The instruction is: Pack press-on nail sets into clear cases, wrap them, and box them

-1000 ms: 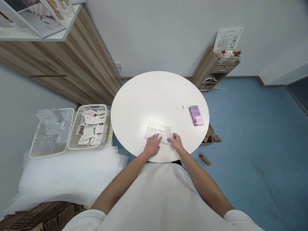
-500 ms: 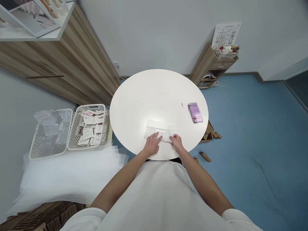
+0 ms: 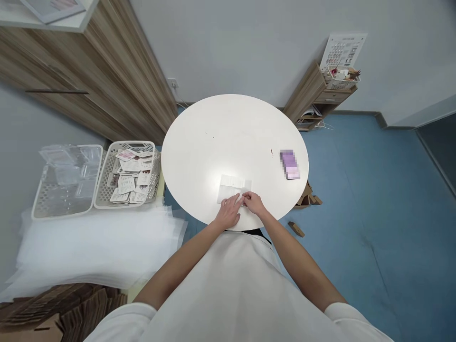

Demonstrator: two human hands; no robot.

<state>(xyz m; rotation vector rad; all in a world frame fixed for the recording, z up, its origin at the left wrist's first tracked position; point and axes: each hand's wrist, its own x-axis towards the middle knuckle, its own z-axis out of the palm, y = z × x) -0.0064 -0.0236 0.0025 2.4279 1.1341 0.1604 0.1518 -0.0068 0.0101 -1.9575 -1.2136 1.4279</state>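
Note:
A folded white foam sheet (image 3: 231, 186) lies on the round white table (image 3: 231, 137) near its front edge. My left hand (image 3: 229, 213) rests flat on the sheet's near edge, fingers stretched out. My right hand (image 3: 253, 203) is beside it, fingers curled in a pinch on the sheet's near right corner. The two hands almost touch. A small purple thing (image 3: 289, 164), blurred, lies on the table's right side.
Left of the table stand two white baskets, one (image 3: 62, 183) with clear plastic trays and one (image 3: 130, 173) with printed packets. A stack of white foam sheets (image 3: 96, 247) lies below them. Cardboard scraps (image 3: 306, 202) lie on the blue floor. A wooden shelf (image 3: 317, 95) stands at the back right.
My right hand has slid left towards my left hand, and the sheet looks shorter, its right end folded over. The view has shifted slightly.

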